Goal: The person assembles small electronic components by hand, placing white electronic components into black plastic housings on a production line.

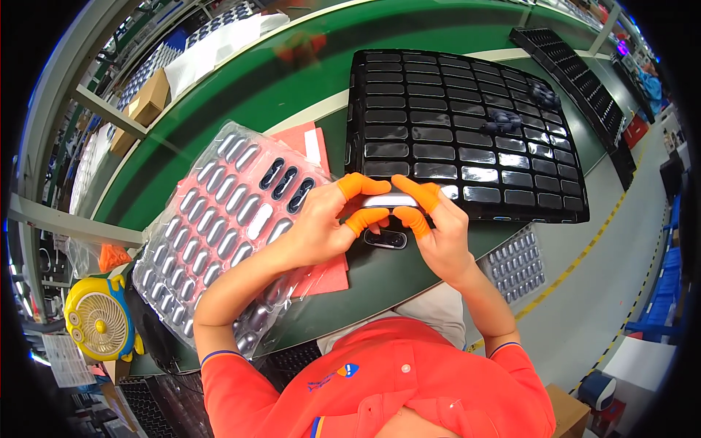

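Note:
Between my two hands is a silver oblong casing (389,200), pinched at its left end by my left hand (321,228) and at its right end by my right hand (445,230). Orange finger cots cover the thumbs and forefingers. Just below it, a black oblong piece (385,240) with a pale rim lies on the dark green table (365,283). On the left, a clear plastic tray (171,191) holds rows of silver casings, plus a few dark oblong pieces (285,183). A large glossy black tray (458,108) of oblong pockets stands beyond my right hand.
Two dark clusters (502,122) sit on the black tray. Red sheets (330,281) lie beneath the clear tray. A yellow fan (102,319) stands at the far left. Another black tray (573,77) leans at the far right; a tray of silver pieces (515,264) shows past the table edge.

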{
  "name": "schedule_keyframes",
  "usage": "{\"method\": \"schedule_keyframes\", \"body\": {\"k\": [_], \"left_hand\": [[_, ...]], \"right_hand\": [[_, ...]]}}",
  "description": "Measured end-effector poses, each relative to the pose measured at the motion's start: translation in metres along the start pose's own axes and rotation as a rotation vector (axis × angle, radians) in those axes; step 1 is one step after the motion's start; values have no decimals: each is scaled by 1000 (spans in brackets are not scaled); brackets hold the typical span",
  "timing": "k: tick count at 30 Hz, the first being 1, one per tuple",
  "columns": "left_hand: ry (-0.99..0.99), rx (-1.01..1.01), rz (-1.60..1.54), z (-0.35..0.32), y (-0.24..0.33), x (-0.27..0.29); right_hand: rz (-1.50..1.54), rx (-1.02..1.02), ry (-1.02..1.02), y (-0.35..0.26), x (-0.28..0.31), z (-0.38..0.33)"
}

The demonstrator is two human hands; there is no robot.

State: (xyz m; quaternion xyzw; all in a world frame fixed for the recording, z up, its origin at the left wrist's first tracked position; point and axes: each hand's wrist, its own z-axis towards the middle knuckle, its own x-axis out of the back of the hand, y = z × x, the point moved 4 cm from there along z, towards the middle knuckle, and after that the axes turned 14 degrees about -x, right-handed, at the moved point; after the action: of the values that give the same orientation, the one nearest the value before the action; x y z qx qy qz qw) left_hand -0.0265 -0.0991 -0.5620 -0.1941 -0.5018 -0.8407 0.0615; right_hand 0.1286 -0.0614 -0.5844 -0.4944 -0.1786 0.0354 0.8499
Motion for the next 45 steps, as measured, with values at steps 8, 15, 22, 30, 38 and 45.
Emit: {"method": "schedule_keyframes", "body": {"k": [8,15,22,30,38,45], "left_hand": [[-49,133,60,-14,-3,-8],[-39,203,-296,-2,-6,-7],[8,232,-313,-4,-4,-6],[63,297,-351,1,-3,-3],[5,350,-231,1,-7,1],[-89,86,-79,-2,-3,4]], "right_hand": [[-160,203,33,-4,-8,-9],[67,-205,-94,12,-1,-6],[114,-232,-67,8,-6,-8],[-46,-259,-192,8,-7,-4],[659,-267,-290,15,-8,0],[524,-520,-626,19,-23,-15]]}}
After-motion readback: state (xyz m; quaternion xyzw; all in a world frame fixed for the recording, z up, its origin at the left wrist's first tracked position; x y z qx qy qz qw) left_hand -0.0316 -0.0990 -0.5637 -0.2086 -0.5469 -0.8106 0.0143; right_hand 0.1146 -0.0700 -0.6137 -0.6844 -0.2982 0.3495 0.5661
